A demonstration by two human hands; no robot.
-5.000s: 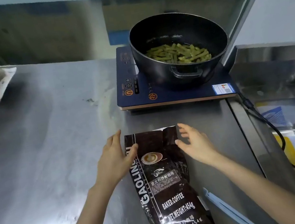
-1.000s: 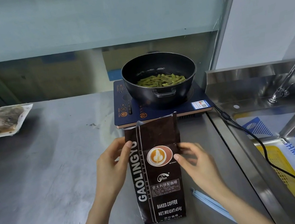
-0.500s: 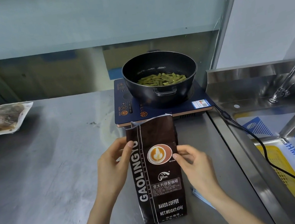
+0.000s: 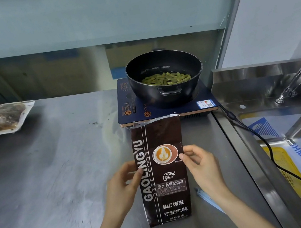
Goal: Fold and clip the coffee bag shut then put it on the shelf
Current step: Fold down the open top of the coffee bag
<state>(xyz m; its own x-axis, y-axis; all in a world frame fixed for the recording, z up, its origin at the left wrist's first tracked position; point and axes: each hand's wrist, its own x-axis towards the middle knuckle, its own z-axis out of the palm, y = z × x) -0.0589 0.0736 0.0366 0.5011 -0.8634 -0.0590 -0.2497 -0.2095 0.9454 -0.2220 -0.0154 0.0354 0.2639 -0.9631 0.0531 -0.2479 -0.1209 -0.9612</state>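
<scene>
- Steel counter (image 4: 56,180) fills the lower and left part of the frame, and a sink (image 4: 260,82) with a tap lies at the right.
- At the centre the coffee bag (image 4: 163,172) stands upright on the counter, its torn top open and not yet folded.
- Both hands grasp the bag at mid height: the left hand (image 4: 122,187) pinches its left edge and the right hand (image 4: 203,166) pinches its right edge.
- I judge the bag is rather heavy at the bottom and soft and crinkly at the top, and its foil may slip, so the empty upper part is the better place to take for folding.
- A pale blue clip (image 4: 209,200) lies on the counter just right of the bag, partly under the right wrist.
- Just behind the bag top is a cooker (image 4: 126,106) with a black pot (image 4: 165,79) of green beans, so a fold away from the person has little room.
- Toward the left the counter is free; only a sealed food pack (image 4: 2,120) lies far at the upper left.
- No shelf shows in the frame.
</scene>
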